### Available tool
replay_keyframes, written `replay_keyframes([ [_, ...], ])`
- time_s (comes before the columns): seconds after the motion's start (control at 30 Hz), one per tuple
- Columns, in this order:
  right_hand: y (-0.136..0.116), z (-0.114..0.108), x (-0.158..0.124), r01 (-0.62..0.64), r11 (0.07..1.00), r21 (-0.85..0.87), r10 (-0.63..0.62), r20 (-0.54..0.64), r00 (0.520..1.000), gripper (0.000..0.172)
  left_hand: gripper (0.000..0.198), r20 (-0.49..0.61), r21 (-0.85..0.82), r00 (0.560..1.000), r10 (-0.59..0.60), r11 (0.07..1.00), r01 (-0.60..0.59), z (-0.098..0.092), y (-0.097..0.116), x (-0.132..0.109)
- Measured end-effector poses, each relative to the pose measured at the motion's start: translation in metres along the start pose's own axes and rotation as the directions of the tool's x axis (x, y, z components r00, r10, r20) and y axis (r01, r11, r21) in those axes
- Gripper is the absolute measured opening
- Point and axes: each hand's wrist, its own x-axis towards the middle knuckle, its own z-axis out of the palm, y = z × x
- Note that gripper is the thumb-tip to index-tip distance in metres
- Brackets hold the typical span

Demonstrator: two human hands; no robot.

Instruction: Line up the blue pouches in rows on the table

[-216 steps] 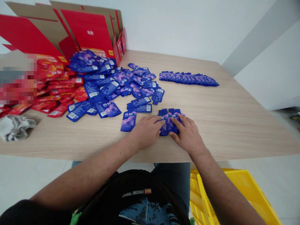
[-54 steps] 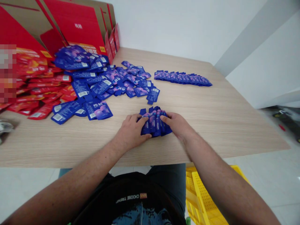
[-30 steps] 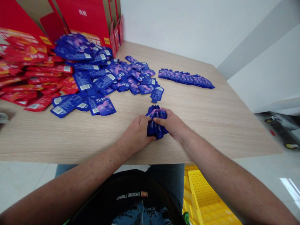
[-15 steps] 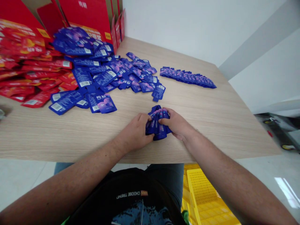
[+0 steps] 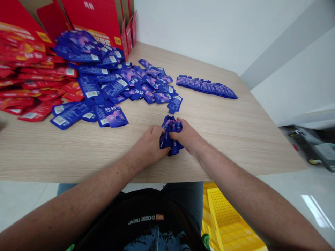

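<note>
Gathering a bunch of blue sachets (image 5: 167, 142) on the wooden tabletop (image 5: 225, 139), the left hand (image 5: 148, 145) and right hand (image 5: 184, 134) curl tightly around it, with a neat overlapped row (image 5: 206, 87) done beyond and a loose blue heap (image 5: 115, 87) left.

You are in a small packing room, by the look of it: a light wood-grain table (image 5: 222, 146) stands against bare white walls (image 5: 199, 31), covered with loose stock and nothing domestic. Flat red cardboard cartons (image 5: 91, 21) lean unfolded at its far corner, in the same red as the heaps of red sachets (image 5: 34, 94) beside them, while blue sachets (image 5: 112, 116) lie spread and lined up across the wood. Below the table edge at your right sits a yellow plastic crate (image 5: 222, 212), on a pale glossy floor (image 5: 285, 188). Further right stands a dark wheeled cart (image 5: 300, 146), partly blurred.
</note>
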Motion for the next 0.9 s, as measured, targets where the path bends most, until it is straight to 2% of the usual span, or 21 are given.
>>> replay_keyframes([
  [0.13,-0.005,0.002,0.003,0.044,0.991,0.123,-0.064,0.170,0.983,0.051,0.043,0.002,0.008,1.000,0.011,1.000,-0.011,-0.002,-0.001,0.000],
  [0.23,-0.006,0.002,0.002,0.051,0.984,0.172,-0.088,0.217,0.972,0.044,0.045,-0.004,-0.019,1.000,0.017,1.000,-0.017,-0.002,0.000,-0.001],
  [0.33,-0.004,0.002,0.000,0.045,0.976,0.212,-0.082,0.172,0.982,0.044,0.048,-0.010,-0.120,0.999,-0.031,0.992,0.030,-0.003,-0.001,-0.002],
  [0.5,-0.001,0.003,-0.005,0.023,0.952,0.306,-0.075,0.161,0.984,0.044,0.029,-0.012,-0.369,0.995,-0.096,0.926,0.085,-0.007,-0.006,0.003],
  [0.63,-0.001,0.004,-0.008,0.000,0.930,0.367,-0.055,0.140,0.989,0.048,0.020,-0.019,-0.361,0.983,-0.181,0.919,0.162,-0.004,-0.010,0.010],
  [0.73,-0.002,0.003,-0.011,0.024,0.923,0.385,-0.089,0.153,0.984,0.047,0.016,0.000,-0.363,0.971,-0.238,0.905,0.222,0.000,-0.010,0.012],
  [0.83,-0.001,0.002,-0.013,0.045,0.904,0.425,-0.127,0.167,0.978,0.051,0.021,-0.036,-0.404,0.973,-0.228,0.894,0.194,0.004,-0.011,0.012],
  [0.9,0.000,-0.002,-0.013,0.028,0.897,0.442,-0.106,0.153,0.983,0.058,0.024,-0.091,-0.375,0.978,-0.189,0.916,0.142,0.008,-0.011,0.015],
])
